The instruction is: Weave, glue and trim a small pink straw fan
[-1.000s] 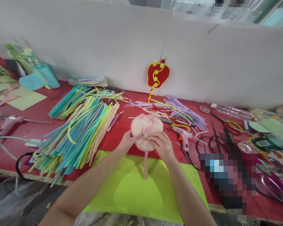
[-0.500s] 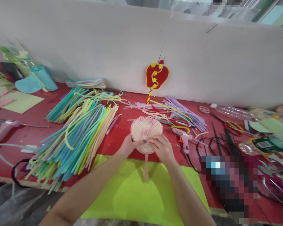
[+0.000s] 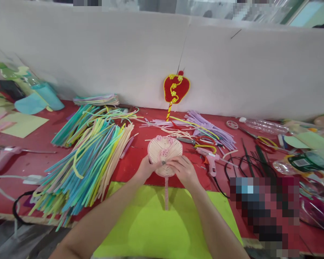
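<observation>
A round pale fan [image 3: 155, 147], wound in cream pipe cleaners with a pink rim, stands over the mat with its wrapped pink handle [image 3: 166, 194] pointing down. Pink pipe-cleaner flowers [image 3: 164, 153] decorate its face. My left hand [image 3: 145, 169] grips the fan by its left edge, thumb across the front. With fingers pinched together, my right hand [image 3: 185, 172] works at the lower middle of the face. A tiny greyish piece [image 3: 163, 163] shows between the fingertips of both hands; I cannot tell what it is.
Left lies a large heap of coloured pipe cleaners [image 3: 81, 169]. A red fan [image 3: 176, 90] leans on the white partition [image 3: 110, 46]. Pliers [image 3: 185, 140], a pink glue gun [image 3: 211, 162], scissors [image 3: 266, 142] and bottles lie right. Beneath my arms is a lime mat [image 3: 156, 230].
The view has shifted slightly, so the scene sits a little differently in frame. Both hands keep nearly the same hold on the fan, with only small finger movement.
</observation>
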`<state>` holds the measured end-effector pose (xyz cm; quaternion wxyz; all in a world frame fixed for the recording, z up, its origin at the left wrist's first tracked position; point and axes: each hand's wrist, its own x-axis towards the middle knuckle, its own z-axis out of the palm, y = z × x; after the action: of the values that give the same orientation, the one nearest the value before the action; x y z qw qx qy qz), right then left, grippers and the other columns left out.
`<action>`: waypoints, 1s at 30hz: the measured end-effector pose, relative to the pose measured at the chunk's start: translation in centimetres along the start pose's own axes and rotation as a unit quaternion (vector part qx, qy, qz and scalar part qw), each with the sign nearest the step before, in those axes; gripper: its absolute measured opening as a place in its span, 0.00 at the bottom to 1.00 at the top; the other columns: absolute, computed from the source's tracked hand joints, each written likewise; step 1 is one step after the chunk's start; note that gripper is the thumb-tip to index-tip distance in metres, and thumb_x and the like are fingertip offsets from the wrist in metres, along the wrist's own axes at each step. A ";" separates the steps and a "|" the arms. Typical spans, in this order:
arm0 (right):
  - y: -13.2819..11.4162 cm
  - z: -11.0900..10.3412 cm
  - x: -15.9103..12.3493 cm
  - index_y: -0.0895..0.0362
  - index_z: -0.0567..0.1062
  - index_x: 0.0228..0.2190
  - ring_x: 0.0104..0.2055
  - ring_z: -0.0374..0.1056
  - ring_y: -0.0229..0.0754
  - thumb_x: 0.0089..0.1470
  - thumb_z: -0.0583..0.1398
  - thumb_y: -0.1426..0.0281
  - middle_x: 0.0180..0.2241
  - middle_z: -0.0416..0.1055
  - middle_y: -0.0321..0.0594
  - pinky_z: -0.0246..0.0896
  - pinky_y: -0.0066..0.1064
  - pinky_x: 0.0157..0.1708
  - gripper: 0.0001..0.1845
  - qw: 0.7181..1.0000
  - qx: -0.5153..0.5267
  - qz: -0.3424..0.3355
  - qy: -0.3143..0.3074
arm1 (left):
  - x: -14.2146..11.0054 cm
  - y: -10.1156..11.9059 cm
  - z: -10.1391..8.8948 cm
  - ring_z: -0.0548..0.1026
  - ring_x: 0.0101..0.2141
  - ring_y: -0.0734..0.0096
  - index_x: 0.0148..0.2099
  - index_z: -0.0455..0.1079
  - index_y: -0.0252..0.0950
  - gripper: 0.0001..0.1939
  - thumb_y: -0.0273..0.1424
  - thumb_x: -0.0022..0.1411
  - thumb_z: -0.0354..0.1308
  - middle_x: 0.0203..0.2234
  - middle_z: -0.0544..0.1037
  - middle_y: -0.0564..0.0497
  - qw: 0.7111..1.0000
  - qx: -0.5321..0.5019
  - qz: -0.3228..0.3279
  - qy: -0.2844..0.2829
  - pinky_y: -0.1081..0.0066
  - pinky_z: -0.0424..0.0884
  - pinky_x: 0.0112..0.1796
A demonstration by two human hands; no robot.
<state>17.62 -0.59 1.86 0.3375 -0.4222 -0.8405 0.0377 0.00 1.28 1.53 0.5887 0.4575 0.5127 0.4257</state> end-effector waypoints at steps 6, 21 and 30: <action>0.1 0.2 0.1 0.56 0.73 0.36 0.38 0.64 0.39 0.57 0.53 0.72 0.35 0.71 0.40 0.61 0.34 0.39 0.09 1.000 0.014 -0.023 0.004 | 0.1 -0.4 -0.3 0.73 0.44 0.58 0.45 0.67 0.29 0.27 0.34 0.42 0.66 0.43 0.75 0.42 1.000 0.002 0.005 0.000 0.63 0.69 0.44; -0.9 0.3 0.6 0.53 0.75 0.30 0.33 0.64 0.38 0.54 0.56 0.72 0.29 0.73 0.37 0.60 0.33 0.33 0.06 0.995 0.049 0.035 0.076 | 0.1 0.2 -0.3 0.73 0.43 0.58 0.44 0.68 0.30 0.26 0.35 0.41 0.66 0.41 0.76 0.43 0.999 -0.028 -0.032 -0.011 0.63 0.70 0.42; -0.9 0.9 0.7 0.52 0.75 0.30 0.31 0.65 0.39 0.53 0.57 0.73 0.27 0.72 0.37 0.60 0.33 0.29 0.06 0.991 0.072 0.043 0.109 | -0.2 1.8 -0.2 0.74 0.41 0.55 0.39 0.70 0.32 0.22 0.34 0.38 0.67 0.38 0.78 0.44 0.998 -0.024 -0.061 0.006 0.62 0.71 0.41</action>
<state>16.18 -0.51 1.88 0.4545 -0.4342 -0.7749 0.0664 -0.29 1.50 3.27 0.6215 0.4081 0.5328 0.4042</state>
